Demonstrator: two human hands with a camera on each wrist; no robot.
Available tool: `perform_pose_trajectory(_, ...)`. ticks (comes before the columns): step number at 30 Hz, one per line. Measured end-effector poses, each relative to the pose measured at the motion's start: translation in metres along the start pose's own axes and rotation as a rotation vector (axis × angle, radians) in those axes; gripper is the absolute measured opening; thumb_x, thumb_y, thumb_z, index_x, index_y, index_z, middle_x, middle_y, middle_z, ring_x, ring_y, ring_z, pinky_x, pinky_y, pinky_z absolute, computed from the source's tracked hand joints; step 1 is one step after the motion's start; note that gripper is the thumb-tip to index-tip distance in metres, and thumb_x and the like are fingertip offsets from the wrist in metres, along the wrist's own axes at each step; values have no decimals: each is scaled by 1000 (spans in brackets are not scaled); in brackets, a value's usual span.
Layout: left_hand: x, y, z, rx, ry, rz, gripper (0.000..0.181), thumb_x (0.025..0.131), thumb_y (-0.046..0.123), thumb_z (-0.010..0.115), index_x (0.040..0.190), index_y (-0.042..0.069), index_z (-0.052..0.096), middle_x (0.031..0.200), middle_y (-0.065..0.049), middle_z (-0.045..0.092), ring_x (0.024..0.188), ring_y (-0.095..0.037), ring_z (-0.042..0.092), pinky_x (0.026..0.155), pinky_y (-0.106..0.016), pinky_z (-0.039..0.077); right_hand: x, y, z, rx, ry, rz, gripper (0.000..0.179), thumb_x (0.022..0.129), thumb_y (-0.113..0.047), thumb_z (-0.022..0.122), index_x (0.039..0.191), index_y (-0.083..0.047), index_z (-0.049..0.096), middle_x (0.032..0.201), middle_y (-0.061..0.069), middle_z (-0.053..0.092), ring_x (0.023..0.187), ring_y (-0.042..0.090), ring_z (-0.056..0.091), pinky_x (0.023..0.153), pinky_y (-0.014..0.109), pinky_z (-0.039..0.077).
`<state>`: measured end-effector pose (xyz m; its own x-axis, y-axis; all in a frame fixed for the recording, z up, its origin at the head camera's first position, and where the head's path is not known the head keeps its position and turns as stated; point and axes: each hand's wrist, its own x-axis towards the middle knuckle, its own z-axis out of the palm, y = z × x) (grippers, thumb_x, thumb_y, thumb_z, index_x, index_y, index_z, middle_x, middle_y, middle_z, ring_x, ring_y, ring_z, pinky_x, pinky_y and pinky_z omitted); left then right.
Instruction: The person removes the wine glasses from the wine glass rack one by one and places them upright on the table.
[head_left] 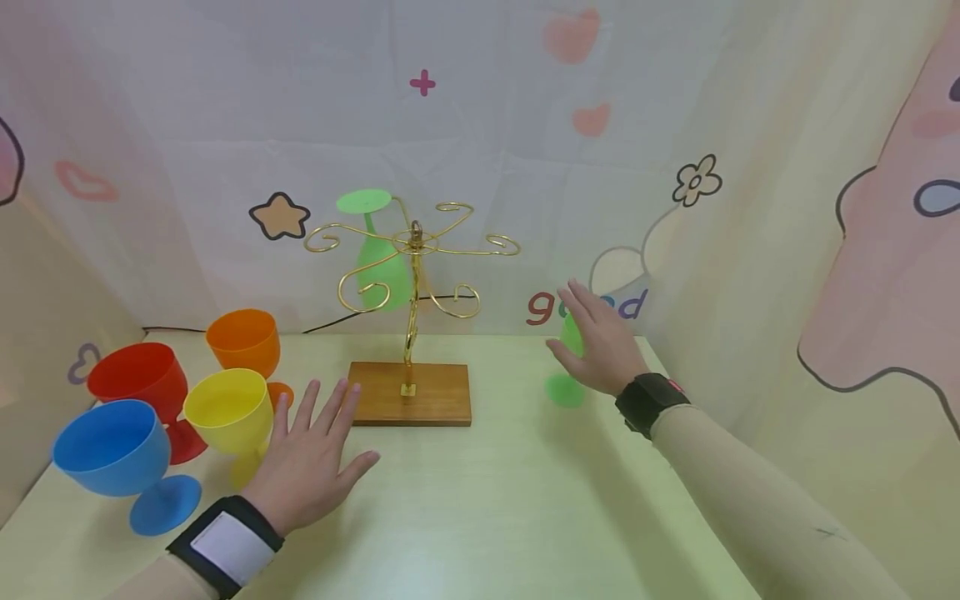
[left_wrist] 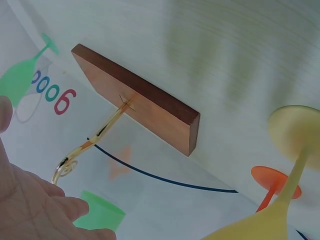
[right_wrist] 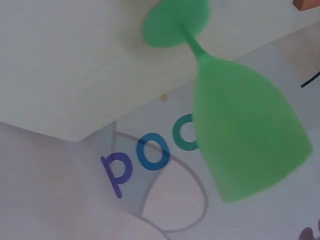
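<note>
A green plastic goblet point(right_wrist: 245, 125) stands upright on the table, partly hidden in the head view behind my right hand point(head_left: 600, 346). That hand is held up with its fingers extended; whether it touches the goblet cannot be told. My left hand point(head_left: 311, 467) hovers with spread fingers near a yellow goblet point(head_left: 231, 408), holding nothing. Between the hands is a gold wire rack point(head_left: 411, 325) with curled arms on a wooden base point(head_left: 442, 396). Another green goblet point(head_left: 382, 271) hangs upside down from one arm at the rack's back left.
At the left stand a red goblet point(head_left: 138, 375), a blue goblet point(head_left: 112, 450) and an orange goblet point(head_left: 243, 342), grouped around the yellow one. A printed curtain point(head_left: 480, 108) backs the table point(head_left: 480, 517). A black cord point(head_left: 330, 322) runs along the back.
</note>
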<state>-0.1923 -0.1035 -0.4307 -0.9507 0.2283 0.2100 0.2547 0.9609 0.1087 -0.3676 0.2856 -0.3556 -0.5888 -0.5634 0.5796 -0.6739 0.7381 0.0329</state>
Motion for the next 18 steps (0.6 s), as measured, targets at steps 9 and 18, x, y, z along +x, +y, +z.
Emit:
perform_pose_trajectory(9,-2,1,0,-24,-9,-11,89,90,63,44,154,8,13,158,-17,18,139,-45,5,110,-73,2,39,-52,-19,84,180,-217,90,77,-36,70,148,0,29,152,21,31,138,27,26,115,53,25)
perform_pose_trajectory(18,-3,0,4,-22,-8,-8,91,90,69,36,154,9,13,158,-17,19,140,-44,4,110,-73,2,64,-97,-31,101,187,-394,84,79,-36,69,144,4,34,150,22,35,139,27,25,116,53,25)
